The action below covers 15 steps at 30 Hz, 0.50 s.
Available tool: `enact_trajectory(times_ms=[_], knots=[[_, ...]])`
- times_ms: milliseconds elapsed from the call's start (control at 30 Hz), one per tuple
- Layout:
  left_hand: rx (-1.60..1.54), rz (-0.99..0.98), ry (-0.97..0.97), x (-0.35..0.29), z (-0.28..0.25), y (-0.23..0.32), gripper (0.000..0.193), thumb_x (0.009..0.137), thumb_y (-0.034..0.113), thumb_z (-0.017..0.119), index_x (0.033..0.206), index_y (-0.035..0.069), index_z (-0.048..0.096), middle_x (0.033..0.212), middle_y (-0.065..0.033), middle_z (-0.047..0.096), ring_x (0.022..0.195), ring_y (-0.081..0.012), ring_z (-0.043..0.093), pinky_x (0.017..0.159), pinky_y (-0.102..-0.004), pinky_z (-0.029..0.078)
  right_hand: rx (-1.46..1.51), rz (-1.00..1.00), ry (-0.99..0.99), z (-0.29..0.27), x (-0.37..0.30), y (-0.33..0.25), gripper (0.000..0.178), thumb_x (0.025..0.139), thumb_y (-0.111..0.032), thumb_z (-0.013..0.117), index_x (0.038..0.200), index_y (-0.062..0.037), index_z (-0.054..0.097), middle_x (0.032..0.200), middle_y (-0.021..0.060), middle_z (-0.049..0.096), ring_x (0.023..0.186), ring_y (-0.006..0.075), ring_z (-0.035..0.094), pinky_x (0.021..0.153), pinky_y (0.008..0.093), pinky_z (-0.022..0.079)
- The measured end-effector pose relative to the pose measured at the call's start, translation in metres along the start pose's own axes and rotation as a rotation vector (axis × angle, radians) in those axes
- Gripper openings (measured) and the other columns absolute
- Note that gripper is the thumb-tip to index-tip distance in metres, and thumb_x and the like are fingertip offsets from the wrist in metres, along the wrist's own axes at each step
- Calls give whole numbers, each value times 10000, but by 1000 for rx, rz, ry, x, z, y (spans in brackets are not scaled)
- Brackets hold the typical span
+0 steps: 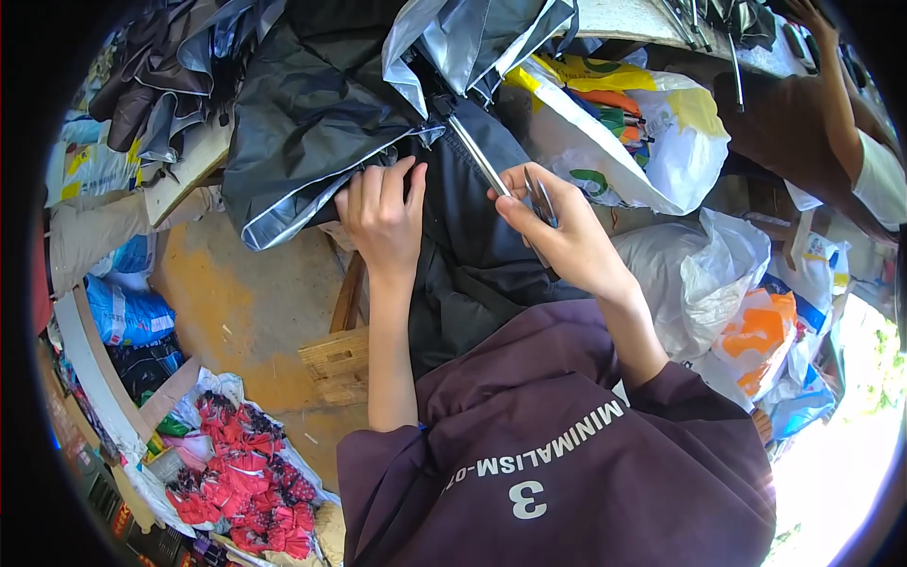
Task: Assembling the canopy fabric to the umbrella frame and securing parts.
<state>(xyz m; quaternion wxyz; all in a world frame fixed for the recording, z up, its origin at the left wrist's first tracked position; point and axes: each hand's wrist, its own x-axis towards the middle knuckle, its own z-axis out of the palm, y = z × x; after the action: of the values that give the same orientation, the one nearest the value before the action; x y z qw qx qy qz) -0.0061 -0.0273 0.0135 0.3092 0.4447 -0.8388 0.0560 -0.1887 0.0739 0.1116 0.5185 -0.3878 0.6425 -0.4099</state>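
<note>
A black umbrella canopy [312, 113] with a silver lining lies bunched in front of me, partly over my lap. My left hand [383, 213] is closed, its fingers curled over the canopy's silver-edged rim; the fingertips are partly hidden. A metal umbrella shaft [477, 156] slants down from the gathered fabric toward me. Around its lower part my right hand [567, 227] is closed, thumb and forefinger pinching it. What looks like a pair of dark-bladed scissors [540, 197] also sits in that hand, the blades pointing up past the fingers.
Umbrella parts lie on a pale table [633, 21] at the far right, by another person's arm [836, 104]. A white-and-yellow bag [685, 132] and a clear plastic bag [699, 274] stand to my right. Red bundled cloth [241, 472] fills a sack at lower left, near a wooden block [337, 364].
</note>
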Motion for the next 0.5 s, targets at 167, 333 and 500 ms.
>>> enact_trajectory(times_ms=[167,333,500], knots=[[-19,-15,-48,2,-3,5,189,795,143,824,965,142,741,801,18,551,693,-174,512,743,-301,409,17,-16,-8,0,2,3,144,986,-149,611,1072,-36,636,862,-5,602,692,53,482,581,197,359],[-98,-3,-35,6,-24,23,202,791,125,820,980,138,750,786,18,561,693,-176,517,757,-305,412,18,-55,10,-4,4,3,149,976,-136,617,1080,-31,637,870,4,614,721,67,501,617,207,391],[-199,-13,-30,2,-71,39,219,783,92,810,995,105,752,843,6,655,721,-198,558,825,-327,447,-61,-202,17,-9,-3,-22,151,929,-66,638,1076,-32,629,889,21,636,762,109,528,704,253,439]])
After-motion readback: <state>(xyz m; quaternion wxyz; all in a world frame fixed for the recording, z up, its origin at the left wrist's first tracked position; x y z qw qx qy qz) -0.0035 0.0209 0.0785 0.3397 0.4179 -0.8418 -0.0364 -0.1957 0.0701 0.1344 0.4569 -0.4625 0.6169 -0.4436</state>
